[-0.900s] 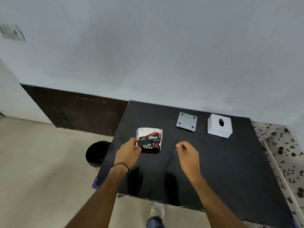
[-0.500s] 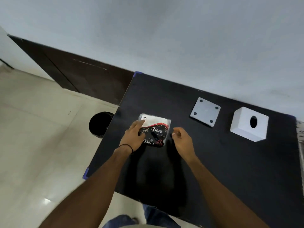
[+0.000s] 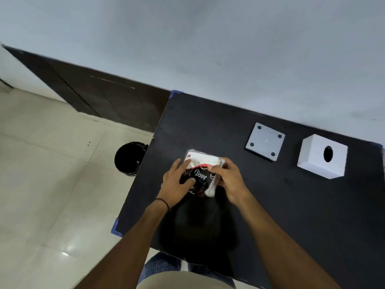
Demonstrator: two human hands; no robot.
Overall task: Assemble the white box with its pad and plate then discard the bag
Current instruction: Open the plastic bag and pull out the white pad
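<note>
The left hand (image 3: 177, 184) lies flat on the bag (image 3: 201, 177), fingers spread. The right hand (image 3: 230, 181) seems to pinch its right edge. The plate (image 3: 265, 141) and white box (image 3: 321, 156) sit well apart.

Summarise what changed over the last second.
The right hand moved left to the bag and now pinches its right edge; before, it hovered apart, holding nothing. The left hand still rests on the bag's left side, fingers spread. The plate and white box stayed put on the table.
</note>
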